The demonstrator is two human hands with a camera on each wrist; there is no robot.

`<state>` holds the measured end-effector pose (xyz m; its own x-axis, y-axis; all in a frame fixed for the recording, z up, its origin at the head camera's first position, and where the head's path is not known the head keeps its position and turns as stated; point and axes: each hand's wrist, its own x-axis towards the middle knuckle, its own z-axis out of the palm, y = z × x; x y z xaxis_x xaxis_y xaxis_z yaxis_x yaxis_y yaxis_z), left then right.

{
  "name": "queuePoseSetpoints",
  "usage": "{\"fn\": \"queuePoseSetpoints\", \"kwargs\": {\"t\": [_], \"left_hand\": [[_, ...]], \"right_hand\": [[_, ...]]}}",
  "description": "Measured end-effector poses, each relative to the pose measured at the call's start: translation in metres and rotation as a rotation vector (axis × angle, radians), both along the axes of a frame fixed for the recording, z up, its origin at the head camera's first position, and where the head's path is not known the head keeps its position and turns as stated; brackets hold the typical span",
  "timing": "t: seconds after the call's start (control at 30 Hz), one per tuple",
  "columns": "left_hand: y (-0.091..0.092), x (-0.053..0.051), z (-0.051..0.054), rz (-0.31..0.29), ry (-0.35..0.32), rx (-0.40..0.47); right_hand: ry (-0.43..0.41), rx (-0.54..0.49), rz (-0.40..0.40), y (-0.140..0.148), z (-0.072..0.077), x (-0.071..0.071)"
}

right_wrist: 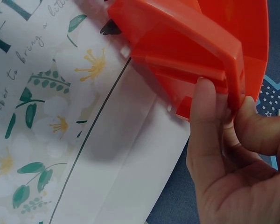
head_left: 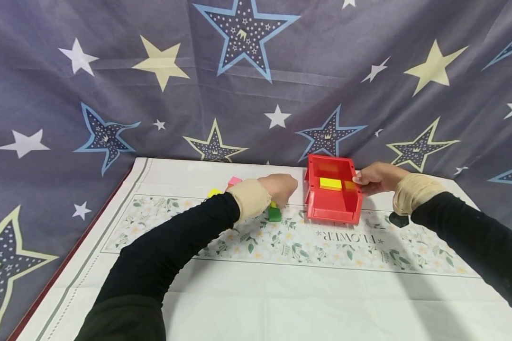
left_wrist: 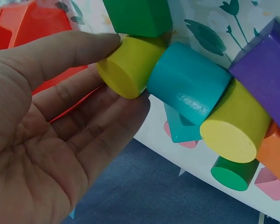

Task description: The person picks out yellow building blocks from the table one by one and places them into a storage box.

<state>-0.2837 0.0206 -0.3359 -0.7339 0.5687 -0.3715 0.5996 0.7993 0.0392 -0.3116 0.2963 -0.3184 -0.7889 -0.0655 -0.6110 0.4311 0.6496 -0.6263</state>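
In the left wrist view my left hand has its thumb and fingertips around a yellow cylinder, which touches a green block and a teal cylinder. My right hand pinches the side wall of a red bin, thumb on one face and fingers on the other. In the head view the bin stands right of my left hand, with a yellow block inside; my right hand is at its right side.
Beside the teal cylinder lie another yellow cylinder, a purple block, an orange block, a green cylinder and a pink block. A starred curtain hangs behind the white tablecloth.
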Motion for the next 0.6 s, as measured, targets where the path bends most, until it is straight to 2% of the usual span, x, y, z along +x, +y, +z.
{"fn": "queuePoseSetpoints", "kwargs": {"t": [0.2,0.6], "left_hand": [[0.0014,0.0004,-0.002,-0.018,0.046,0.019],[0.0002,0.003,-0.0019,-0.047,0.082,0.011]], "right_hand": [[0.006,-0.001,-0.004,-0.0003,0.0003,0.0004],[-0.004,-0.005,-0.002,0.0005,-0.0001,-0.0008]]}}
